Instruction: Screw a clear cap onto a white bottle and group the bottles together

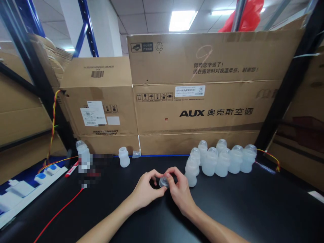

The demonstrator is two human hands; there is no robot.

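Near the middle of the black table, my left hand and my right hand meet around a small translucent baby bottle nipple. The fingers of both hands pinch it at its edges, and they hide part of it. Behind my left hand stands an uncapped frosted baby bottle, upright. A clear cap lies on its side to the right of that bottle. Just beyond my right hand, several capped frosted bottles stand in a group, the closest almost beside my knuckles.
Cardboard panels wall off the back of the black table. At left are another capped bottle, a red marker, a white power strip with plugs and a red cable. Dark rack posts frame the sides.
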